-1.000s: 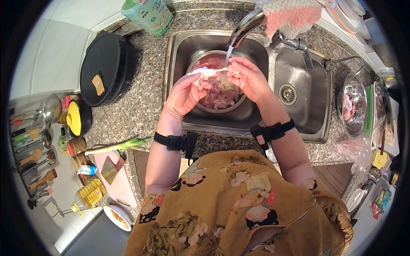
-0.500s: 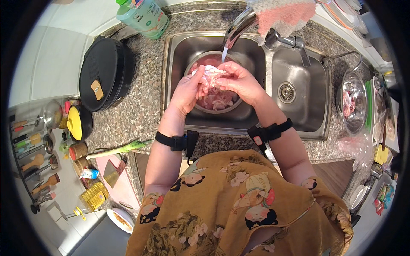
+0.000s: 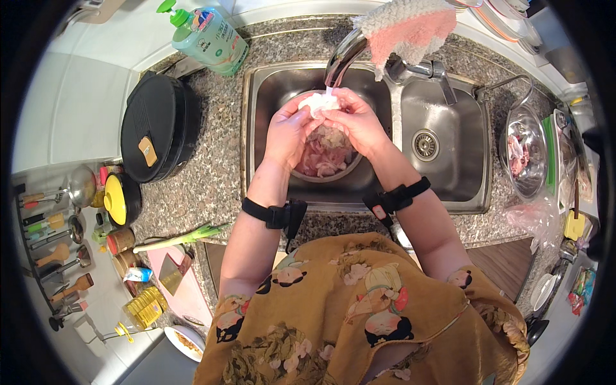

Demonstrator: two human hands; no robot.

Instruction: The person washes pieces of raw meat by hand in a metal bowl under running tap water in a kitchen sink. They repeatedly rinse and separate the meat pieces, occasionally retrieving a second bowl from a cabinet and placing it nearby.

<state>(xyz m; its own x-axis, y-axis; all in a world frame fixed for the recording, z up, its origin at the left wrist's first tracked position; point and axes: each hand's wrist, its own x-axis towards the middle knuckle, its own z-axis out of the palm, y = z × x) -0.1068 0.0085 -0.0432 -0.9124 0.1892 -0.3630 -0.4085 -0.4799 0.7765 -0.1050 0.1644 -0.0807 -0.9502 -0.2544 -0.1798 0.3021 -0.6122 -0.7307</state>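
Both hands meet under the tap (image 3: 343, 58), over the left basin of the sink (image 3: 269, 83). The left hand (image 3: 287, 131) and the right hand (image 3: 356, 122) together pinch a pale piece of meat (image 3: 319, 102) right at the spout's mouth; the fingers of each are closed narrowly on it, thumbs on top. Just below sits a bowl (image 3: 307, 174) of pink meat pieces, taking whatever drips down.

To rinse well, the piece probably ought to stay directly over the bowl so nothing slides into the basin, and the fingers should spread and turn it so water reaches its folds instead of only the top face. A light grip seems wise, since wet meat is slippery and tears easily.

On the bench (image 3: 212, 173) at the left lie a black pan (image 3: 157, 135) and a soap bottle (image 3: 208, 35); a cloth (image 3: 410, 29) hangs over the tap's base. A second bowl (image 3: 523, 151) with meat stands well apart on the right.
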